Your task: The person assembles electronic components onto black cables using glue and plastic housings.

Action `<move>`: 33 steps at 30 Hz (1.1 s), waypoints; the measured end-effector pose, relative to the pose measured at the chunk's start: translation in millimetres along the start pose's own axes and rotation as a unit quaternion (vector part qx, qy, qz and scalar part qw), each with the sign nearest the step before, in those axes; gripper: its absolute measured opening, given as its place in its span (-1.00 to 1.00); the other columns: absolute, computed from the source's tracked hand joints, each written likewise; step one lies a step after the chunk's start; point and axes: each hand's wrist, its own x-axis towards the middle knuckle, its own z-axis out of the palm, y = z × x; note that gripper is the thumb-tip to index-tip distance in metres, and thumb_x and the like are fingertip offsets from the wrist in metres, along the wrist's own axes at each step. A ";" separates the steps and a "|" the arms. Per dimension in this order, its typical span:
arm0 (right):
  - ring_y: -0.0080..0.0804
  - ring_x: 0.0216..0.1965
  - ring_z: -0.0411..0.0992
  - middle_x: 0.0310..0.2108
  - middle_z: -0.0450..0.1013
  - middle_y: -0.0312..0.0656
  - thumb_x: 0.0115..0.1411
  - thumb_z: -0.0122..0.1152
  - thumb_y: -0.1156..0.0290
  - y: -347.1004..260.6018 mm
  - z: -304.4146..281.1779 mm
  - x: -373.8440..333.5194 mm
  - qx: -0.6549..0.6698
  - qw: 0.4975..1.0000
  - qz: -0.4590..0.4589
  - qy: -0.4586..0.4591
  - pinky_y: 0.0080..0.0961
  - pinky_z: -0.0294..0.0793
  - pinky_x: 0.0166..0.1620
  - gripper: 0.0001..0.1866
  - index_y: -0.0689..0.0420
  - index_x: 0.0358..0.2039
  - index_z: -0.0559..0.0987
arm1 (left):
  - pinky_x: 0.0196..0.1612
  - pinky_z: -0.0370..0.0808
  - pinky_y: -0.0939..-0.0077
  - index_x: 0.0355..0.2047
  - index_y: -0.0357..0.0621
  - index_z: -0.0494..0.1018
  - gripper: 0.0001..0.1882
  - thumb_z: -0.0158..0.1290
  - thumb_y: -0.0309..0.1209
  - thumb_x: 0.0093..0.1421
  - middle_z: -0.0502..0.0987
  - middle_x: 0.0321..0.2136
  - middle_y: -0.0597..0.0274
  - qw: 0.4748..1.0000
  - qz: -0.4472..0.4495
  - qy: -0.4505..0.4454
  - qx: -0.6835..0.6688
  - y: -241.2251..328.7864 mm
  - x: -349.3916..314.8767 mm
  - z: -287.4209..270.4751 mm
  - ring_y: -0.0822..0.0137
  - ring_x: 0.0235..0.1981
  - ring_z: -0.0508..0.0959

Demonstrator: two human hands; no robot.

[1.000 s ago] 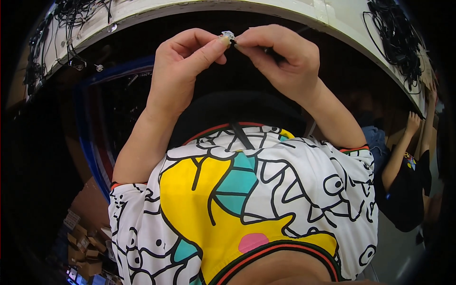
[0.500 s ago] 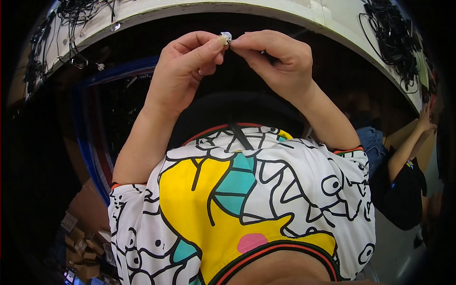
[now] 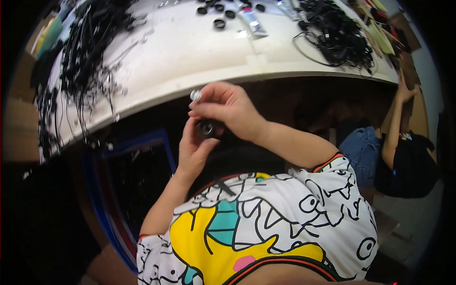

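Just below the table's front edge, my right hand pinches a small white, shiny piece between thumb and fingertips. Its exact kind is too small to make out. Under it, my left hand is closed around a short black cylinder, whose round, hollow-looking end faces up. The two hands are close together, the right one above the left and partly over it. Dark shadow hides the cylinder's lower part.
On the white table lie tangled black cables at left, more cables at right, several black rings and a tube. A blue-framed bin stands below left. Another person's arm shows at right.
My view has shifted so more of the tabletop shows. My hands, earlier fingertip to fingertip at the small white piece, now overlap; the right keeps the piece and the left holds a black cylinder.
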 end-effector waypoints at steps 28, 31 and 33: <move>-0.50 -0.48 0.35 -0.54 0.44 -0.24 0.01 0.13 0.26 -100.4 -193.7 151.7 -0.608 0.748 -0.115 0.242 -0.52 0.31 -0.43 -0.74 0.22 -0.44 0.54 | -0.54 0.25 0.78 -0.58 -0.22 0.35 -0.87 0.12 -0.56 -0.07 0.36 -0.64 0.38 0.990 0.030 0.075 0.112 60.6 17.8 -38.4 0.61 -0.61 0.33; -0.70 -0.54 0.29 -0.58 0.39 -0.43 0.12 0.04 0.33 -113.8 -78.0 88.3 -0.434 0.891 -0.099 0.088 -0.70 0.29 -0.43 -0.80 0.20 -0.45 0.52 | -0.59 0.23 0.82 -0.56 -0.20 0.38 -0.88 0.13 -0.55 -0.04 0.36 -0.67 0.43 0.991 -0.001 0.057 0.118 58.1 15.4 -51.1 0.66 -0.65 0.32; -0.60 -0.44 0.42 -0.45 0.47 -0.25 0.04 0.13 0.14 -87.0 -57.3 66.8 -0.272 0.962 0.000 0.032 -0.68 0.34 -0.41 -0.67 0.16 -0.37 0.52 | -0.58 0.23 0.82 -0.54 -0.19 0.38 -0.88 0.13 -0.54 -0.04 0.37 -0.66 0.44 0.990 0.003 0.067 0.127 52.1 6.4 -59.2 0.67 -0.63 0.33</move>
